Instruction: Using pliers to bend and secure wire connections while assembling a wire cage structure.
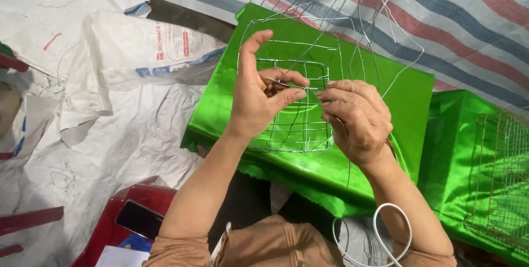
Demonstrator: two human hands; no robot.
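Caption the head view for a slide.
Both hands, left and right, pinch a wire frame above green cloth.

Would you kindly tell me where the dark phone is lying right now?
In the head view, the dark phone lies at lower left on the red plastic stool, beside the person's left forearm.

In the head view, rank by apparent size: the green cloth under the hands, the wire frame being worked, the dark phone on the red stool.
1. Green cloth, largest.
2. Wire frame, held in the fingers of the left hand and right hand.
3. Dark phone, smallest, though partly cut off and nearer the camera.
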